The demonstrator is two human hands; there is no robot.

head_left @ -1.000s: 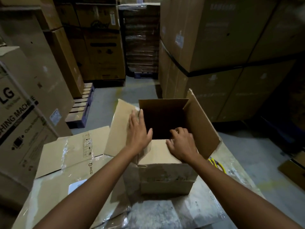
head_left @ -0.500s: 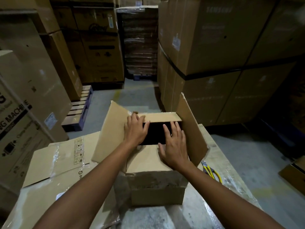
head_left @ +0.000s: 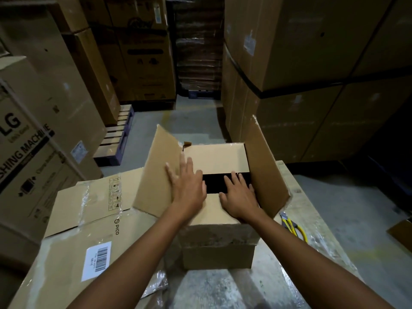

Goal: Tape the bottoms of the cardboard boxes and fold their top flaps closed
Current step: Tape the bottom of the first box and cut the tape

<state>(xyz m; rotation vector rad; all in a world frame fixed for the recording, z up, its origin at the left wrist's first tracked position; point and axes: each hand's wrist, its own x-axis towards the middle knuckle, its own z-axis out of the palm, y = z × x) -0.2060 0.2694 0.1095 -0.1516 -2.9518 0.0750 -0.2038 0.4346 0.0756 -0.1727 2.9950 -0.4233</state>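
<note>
Cardboard top is being closed. Left hand is flat with straight fingers, touching the left flap. Right hand is flat, pressing the near flap. Far flap is down, right flap up. Next: fold both side flaps inward. Box sits on the surface, opening up, long axis probably running away from the person.

One wide-angle view from the person's head looks forward and down. It sits close above the box on the near table, and stacked cartons fill the far side.
</note>
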